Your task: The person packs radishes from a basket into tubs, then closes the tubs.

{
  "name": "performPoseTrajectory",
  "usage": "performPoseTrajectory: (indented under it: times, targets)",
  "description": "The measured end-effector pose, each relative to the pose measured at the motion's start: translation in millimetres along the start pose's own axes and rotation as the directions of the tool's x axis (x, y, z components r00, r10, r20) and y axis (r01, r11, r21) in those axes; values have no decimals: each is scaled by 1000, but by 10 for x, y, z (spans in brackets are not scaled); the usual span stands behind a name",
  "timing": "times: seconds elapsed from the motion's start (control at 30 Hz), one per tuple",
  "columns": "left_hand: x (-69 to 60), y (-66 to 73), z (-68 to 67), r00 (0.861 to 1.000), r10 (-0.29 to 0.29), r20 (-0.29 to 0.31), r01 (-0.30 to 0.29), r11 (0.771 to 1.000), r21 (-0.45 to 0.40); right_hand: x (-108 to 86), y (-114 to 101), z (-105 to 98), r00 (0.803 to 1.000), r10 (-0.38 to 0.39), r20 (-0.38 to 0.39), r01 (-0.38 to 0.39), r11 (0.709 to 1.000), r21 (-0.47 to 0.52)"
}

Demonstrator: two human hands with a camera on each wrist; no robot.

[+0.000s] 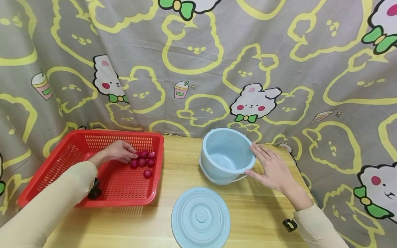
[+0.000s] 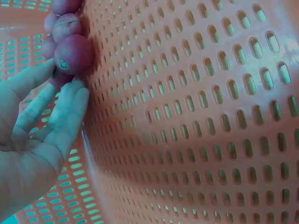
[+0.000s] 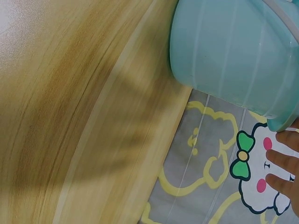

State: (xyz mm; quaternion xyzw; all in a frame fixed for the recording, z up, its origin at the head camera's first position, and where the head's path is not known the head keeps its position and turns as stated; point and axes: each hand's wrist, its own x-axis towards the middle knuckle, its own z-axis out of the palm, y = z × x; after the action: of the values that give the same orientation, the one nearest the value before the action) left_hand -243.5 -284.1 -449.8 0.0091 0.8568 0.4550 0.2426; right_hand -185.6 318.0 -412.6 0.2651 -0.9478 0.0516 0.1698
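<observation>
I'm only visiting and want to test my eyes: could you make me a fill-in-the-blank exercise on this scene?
The basket that the left hand reaches into is coloured ____.
Of the basket and the bucket, the right hand touches the ____.
The lid matches the bucket's light ____ colour.

Missing words: red; bucket; blue.

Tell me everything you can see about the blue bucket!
The bucket is pale blue, round and smooth, and looks like plastic. It has a thick rim and a thin, curved handle hanging down against its side. It has no lid on, and nothing shows inside. It stands upright on the wooden table, near the patterned curtain. Fingers of the right hand touch its rim.
</observation>
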Motion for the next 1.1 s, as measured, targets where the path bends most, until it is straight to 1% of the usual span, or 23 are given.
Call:
performPoseTrajectory:
  times: [0.2,0.47,0.7,0.9,1.1]
  targets:
    - [-6,1,-15,1000,-12,-7,12,1000,-4,-1,-2,5,1000,-1,-4,1,1000,1]
    - [30,-33,-5,999,-38,27,38,999,7,1,5,3,1000,-1,-5,1,1000,3]
    - [21,-33,-6,999,-23,33,22,1000,11,-2,-3,6,1000,1,0,-1,1000,-3]
    - [-8,-22,-79,1000,3,15,-3,999,43,0,-5,4,1000,6,5,-6,1000,-3]
    - [-43,18,-180,1000,13,1,-13,999,33,1,-4,-2,1000,3,2,-3,1000,0]
